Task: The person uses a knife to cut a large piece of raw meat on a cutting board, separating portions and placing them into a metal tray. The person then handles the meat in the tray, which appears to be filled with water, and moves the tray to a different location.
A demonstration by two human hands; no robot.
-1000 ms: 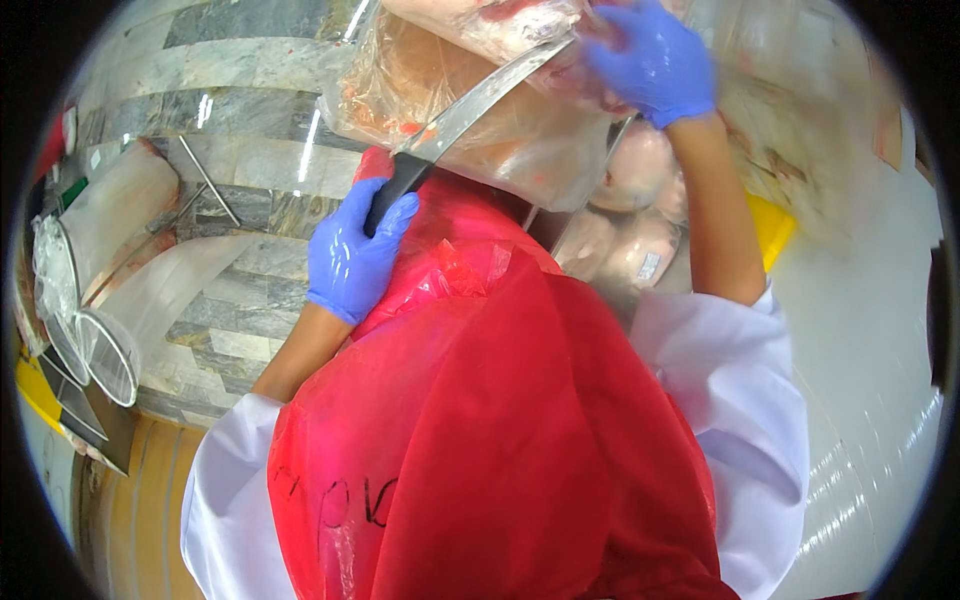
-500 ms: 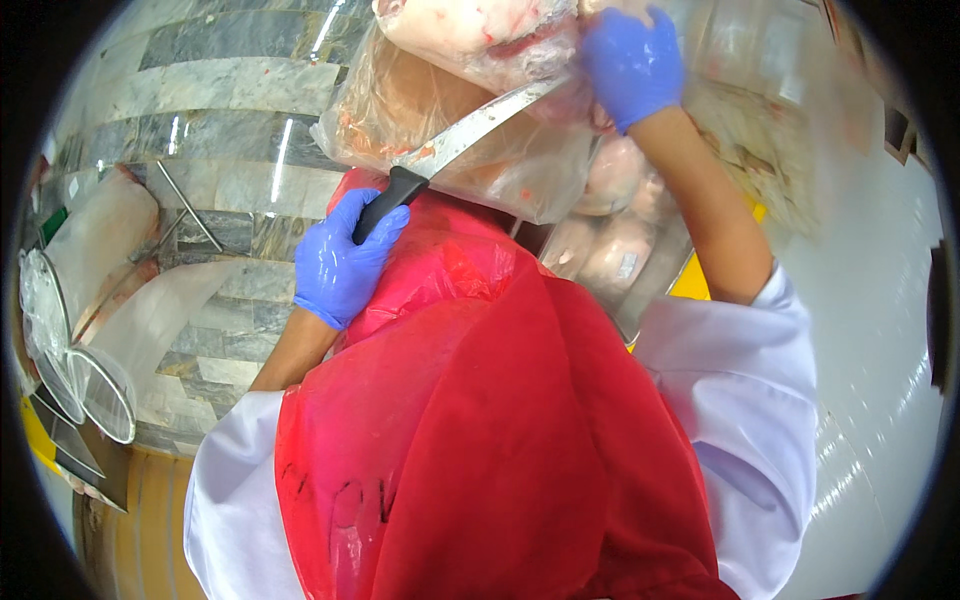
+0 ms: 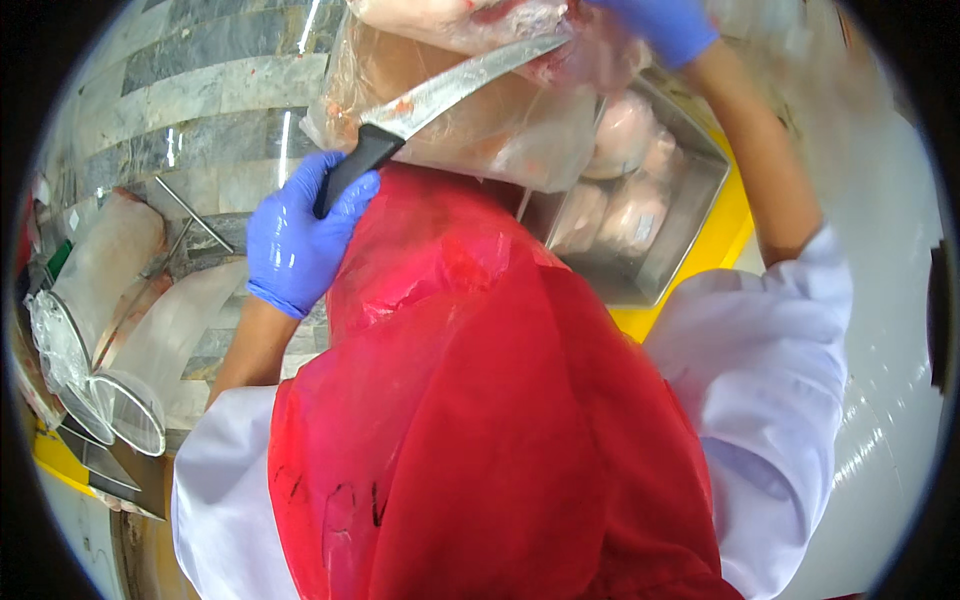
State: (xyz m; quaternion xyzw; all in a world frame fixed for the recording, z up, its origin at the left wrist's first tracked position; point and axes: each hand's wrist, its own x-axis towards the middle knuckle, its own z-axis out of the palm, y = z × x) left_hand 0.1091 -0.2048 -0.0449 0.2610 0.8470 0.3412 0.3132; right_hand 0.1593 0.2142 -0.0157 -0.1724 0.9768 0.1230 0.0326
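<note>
My left hand (image 3: 305,230), in a blue glove, is closed round the black handle of a long-bladed knife (image 3: 465,88). The blade slants up to the right, its tip beside a large pale piece of raw meat (image 3: 430,22) with a red cut area. That meat runs out at the top edge and rests over a clear plastic bag (image 3: 540,155). My right hand (image 3: 668,28), also blue-gloved, is at the top by the right end of the meat. Its fingers are smeared and partly cut off, so its grip is hidden.
To the right, a metal tray (image 3: 715,185) with several bagged pale meat pieces sits by a yellow edge (image 3: 738,215). At left lie pale meat pieces (image 3: 115,235), a metal rod (image 3: 195,215) and wire hoops with plastic (image 3: 140,425). Grey tiles (image 3: 210,100) spread behind.
My left hand and the knife have shifted left and slightly down. My right hand has moved up and right, partly out of view. More of the metal tray shows.
</note>
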